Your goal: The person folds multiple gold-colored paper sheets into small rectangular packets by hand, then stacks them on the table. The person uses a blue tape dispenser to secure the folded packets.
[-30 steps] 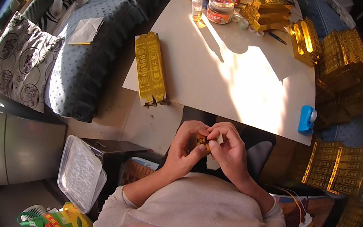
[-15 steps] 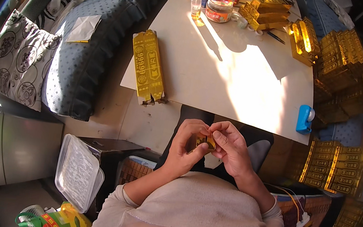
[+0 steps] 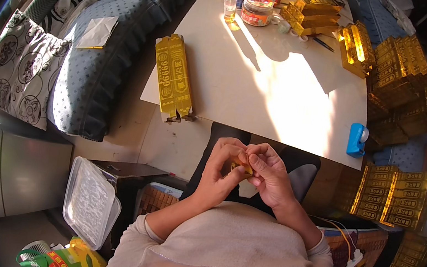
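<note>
In the head view, the left hand point(image 3: 219, 169) curls round a small gold piece point(image 3: 236, 166), thumb against it; the right hand point(image 3: 272, 181), thumb and forefinger closed together, seems to pinch its edge. The step looks like fine fingertip work, calling for steady pinching. The piece sits between both hands' fingertips, short of the white table point(image 3: 218, 84).

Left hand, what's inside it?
A small gold piece shows beside the thumb of the left hand. The curled fingers and the right hand cover the rest, so its full shape can't be seen.
</note>
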The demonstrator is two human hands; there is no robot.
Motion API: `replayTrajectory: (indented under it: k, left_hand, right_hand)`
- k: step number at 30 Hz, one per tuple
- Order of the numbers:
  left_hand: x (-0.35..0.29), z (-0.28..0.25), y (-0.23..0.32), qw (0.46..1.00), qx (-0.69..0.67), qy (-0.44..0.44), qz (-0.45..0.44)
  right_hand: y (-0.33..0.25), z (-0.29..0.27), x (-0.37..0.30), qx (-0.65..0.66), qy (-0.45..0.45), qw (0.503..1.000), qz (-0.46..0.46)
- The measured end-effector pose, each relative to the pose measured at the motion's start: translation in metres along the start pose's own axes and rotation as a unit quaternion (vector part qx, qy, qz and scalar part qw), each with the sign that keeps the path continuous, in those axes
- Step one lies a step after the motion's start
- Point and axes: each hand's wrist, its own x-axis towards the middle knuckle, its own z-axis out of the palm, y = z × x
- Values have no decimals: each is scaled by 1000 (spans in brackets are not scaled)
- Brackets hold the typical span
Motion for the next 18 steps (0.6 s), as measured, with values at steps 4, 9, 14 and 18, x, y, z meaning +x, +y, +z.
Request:
replayTrajectory:
  k: [4, 9, 14, 18]
  left_hand:
    - [-4, 12, 3, 989, -134, 39, -39]
    - [-8, 0, -9, 998, -47, -3, -32]
    - [-15, -5, -10, 996, -59, -9, -67]
    - [-15, -5, -16, 999, -18, 2, -39]
  right_hand:
    - [-8, 4, -1, -96, 19, 995, -7]
    - [-11, 3, -1, -159, 10, 987, -30]
    - [-12, 1, 0, -218, -2, 975, -44]
    - [-14, 1, 0, -240, -6, 970, -47]
